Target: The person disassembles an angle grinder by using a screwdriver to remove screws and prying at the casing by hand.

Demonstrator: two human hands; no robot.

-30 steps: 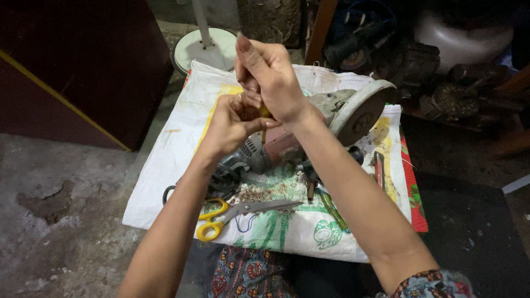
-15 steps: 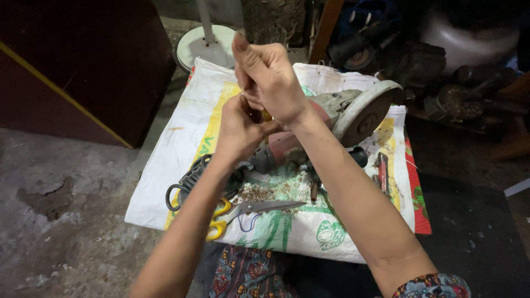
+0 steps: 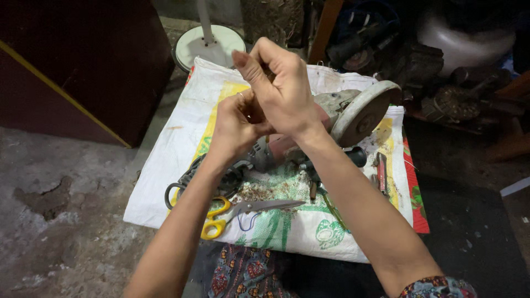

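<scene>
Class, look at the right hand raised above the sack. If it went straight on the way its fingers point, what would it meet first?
Probably the round white fan base beyond the white woven sack; the right hand points up-left toward it, though depth is unclear.

The woven sack (image 3: 182,165) spread on the floor is white, printed with a yellow stripe, green motifs and a red edge. The scissors (image 3: 243,212) have yellow handles and grey blades. The angle grinder (image 3: 353,113) has a pale grey disc guard and a pinkish body. The fan base (image 3: 210,47) is white. The floor (image 3: 61,221) is mottled grey.
</scene>
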